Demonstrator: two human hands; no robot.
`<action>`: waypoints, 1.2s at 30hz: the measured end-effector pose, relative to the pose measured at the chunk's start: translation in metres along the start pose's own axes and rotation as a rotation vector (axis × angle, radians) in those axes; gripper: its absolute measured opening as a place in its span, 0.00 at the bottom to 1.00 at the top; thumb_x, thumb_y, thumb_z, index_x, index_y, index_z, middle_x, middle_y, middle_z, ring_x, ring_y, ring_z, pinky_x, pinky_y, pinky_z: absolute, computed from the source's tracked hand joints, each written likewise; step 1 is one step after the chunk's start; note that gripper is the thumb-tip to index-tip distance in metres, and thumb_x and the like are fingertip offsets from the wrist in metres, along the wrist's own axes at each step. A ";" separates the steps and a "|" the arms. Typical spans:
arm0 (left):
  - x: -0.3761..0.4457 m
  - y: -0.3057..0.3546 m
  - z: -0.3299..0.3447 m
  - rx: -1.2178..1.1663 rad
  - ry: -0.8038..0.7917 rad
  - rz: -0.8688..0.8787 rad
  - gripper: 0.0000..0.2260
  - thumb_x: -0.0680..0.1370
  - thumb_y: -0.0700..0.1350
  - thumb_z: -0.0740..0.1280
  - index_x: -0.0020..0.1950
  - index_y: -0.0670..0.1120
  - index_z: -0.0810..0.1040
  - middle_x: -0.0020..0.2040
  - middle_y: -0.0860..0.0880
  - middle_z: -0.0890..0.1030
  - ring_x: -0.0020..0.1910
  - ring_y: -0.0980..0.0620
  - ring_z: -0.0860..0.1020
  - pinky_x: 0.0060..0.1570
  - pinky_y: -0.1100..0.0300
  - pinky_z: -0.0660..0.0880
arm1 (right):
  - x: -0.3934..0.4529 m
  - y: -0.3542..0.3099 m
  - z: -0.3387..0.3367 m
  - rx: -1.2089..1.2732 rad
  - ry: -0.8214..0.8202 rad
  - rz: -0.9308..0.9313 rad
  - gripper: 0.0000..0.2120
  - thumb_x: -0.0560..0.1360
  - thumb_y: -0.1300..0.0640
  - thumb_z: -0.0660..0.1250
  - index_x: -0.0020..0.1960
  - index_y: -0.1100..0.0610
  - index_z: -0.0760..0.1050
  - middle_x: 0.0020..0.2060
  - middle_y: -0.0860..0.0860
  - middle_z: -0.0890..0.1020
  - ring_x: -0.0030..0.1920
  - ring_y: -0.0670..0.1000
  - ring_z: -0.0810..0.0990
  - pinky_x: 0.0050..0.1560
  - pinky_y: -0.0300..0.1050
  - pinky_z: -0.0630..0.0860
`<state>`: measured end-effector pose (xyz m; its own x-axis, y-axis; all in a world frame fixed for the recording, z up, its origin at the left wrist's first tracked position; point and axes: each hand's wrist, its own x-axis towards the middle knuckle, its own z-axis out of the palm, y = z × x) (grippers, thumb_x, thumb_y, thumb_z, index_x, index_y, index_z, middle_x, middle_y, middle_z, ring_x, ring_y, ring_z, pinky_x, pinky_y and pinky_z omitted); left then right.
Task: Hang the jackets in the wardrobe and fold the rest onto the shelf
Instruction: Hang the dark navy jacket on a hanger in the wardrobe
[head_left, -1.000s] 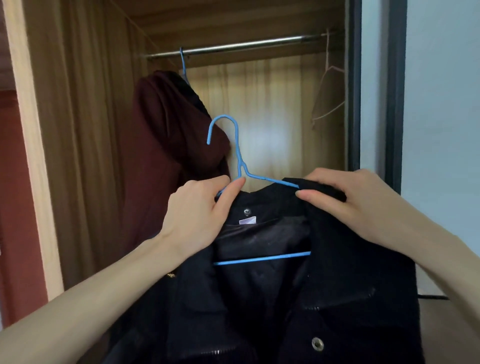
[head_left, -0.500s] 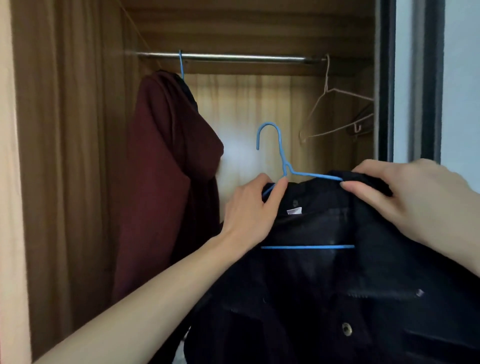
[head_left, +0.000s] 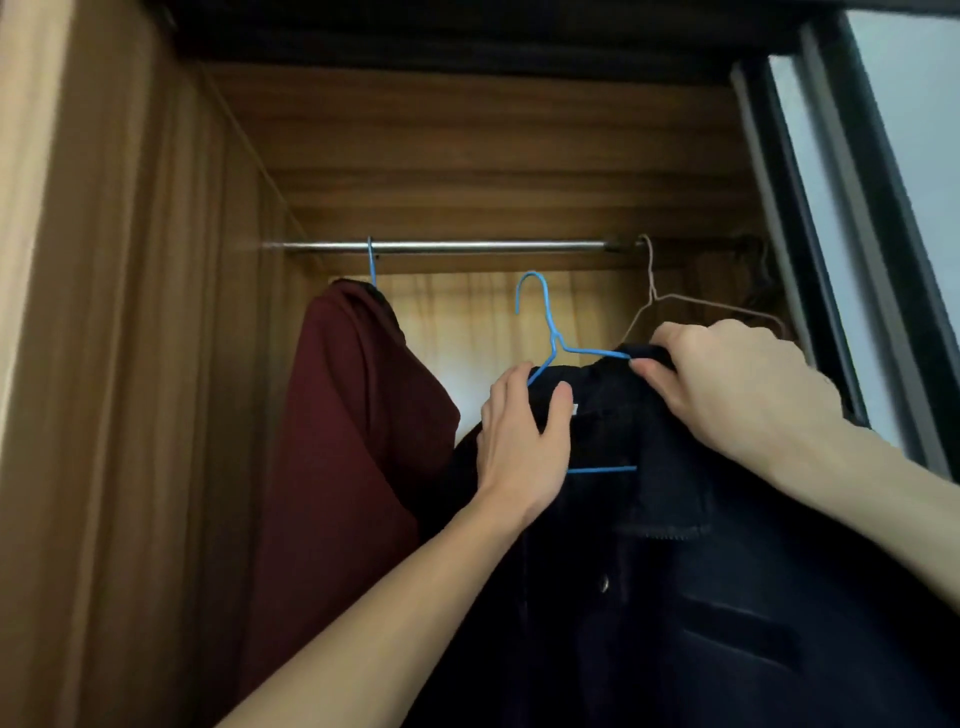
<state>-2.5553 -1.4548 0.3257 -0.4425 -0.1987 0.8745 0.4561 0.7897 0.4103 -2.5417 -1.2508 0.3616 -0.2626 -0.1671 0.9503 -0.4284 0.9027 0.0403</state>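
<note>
Up it goes: against the moment before, the dark jacket (head_left: 675, 519) on its blue hanger (head_left: 545, 332) rides higher and deeper into the wardrobe (head_left: 130, 364), and the steel rail (head_left: 441, 246) now sits in the upper middle of the frame, just above the hook's tip. That reads as the final lift before hanging, with the hook not yet over the rail. The left hand (head_left: 519, 441) grips the jacket's left shoulder over the hanger arm, thumb on the inside of the collar, fingers (head_left: 506, 387) curled behind the cloth. The right hand (head_left: 727, 384) clenches the right shoulder, its fingers (head_left: 660, 376) pinching the collar edge where the blue wire disappears under the fabric. So the hook stands free between both hands, centre frame. A maroon jacket (head_left: 353, 441) already hangs at the left of the rail on its own blue hanger, and a bare pale hanger (head_left: 675, 306) waits at the right; the open gap between them looks like the landing spot.
</note>
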 end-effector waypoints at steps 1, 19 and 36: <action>0.010 -0.004 -0.001 -0.013 -0.005 -0.009 0.27 0.85 0.62 0.57 0.82 0.53 0.60 0.80 0.57 0.62 0.79 0.56 0.60 0.77 0.55 0.59 | 0.011 -0.004 0.007 0.006 0.008 -0.007 0.18 0.83 0.39 0.59 0.57 0.51 0.78 0.37 0.51 0.72 0.45 0.64 0.81 0.37 0.50 0.70; 0.158 -0.023 0.008 -0.026 -0.100 0.047 0.32 0.80 0.70 0.59 0.82 0.58 0.61 0.79 0.56 0.67 0.77 0.53 0.68 0.77 0.51 0.64 | 0.183 -0.020 0.035 -0.078 0.023 0.056 0.11 0.80 0.56 0.69 0.61 0.57 0.78 0.56 0.57 0.80 0.55 0.64 0.81 0.42 0.50 0.69; 0.180 -0.058 0.032 -0.035 -0.165 -0.015 0.37 0.77 0.75 0.56 0.83 0.60 0.56 0.82 0.56 0.61 0.78 0.52 0.65 0.72 0.55 0.64 | 0.193 -0.025 0.084 0.031 -0.006 0.102 0.10 0.81 0.54 0.69 0.61 0.55 0.77 0.43 0.52 0.75 0.40 0.55 0.76 0.32 0.45 0.65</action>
<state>-2.6864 -1.5178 0.4504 -0.5691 -0.1097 0.8149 0.4738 0.7662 0.4341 -2.6542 -1.3393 0.5185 -0.3113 -0.0773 0.9472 -0.4259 0.9023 -0.0664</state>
